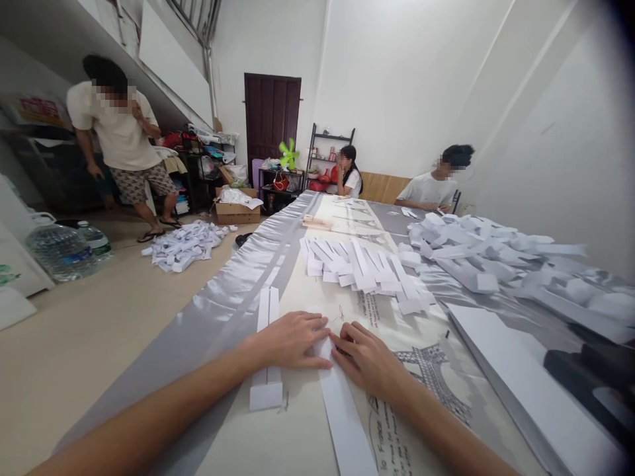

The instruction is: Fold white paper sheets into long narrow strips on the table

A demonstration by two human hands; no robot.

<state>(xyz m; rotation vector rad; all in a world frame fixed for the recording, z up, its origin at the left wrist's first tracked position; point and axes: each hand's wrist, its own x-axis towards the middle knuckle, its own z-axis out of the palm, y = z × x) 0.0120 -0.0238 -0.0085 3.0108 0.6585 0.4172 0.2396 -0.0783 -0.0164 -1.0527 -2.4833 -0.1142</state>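
Observation:
A long white paper strip (344, 416) lies on the table in front of me, running toward my body. My left hand (290, 338) lies on its far end with the fingers curled and pressed down on the paper. My right hand (366, 360) meets it from the right, fingers pressed together on the same end of the strip. A folded white strip (266, 350) lies just left of my left hand. Beyond my hands is a row of folded white pieces (362, 268).
The table carries a glossy printed cover (218, 311). A big heap of folded paper (476, 248) and a stack of white sheets (526, 380) lie to the right. Two people sit at the far end; one stands at left near paper on the floor (186, 243) and water jugs (62, 250).

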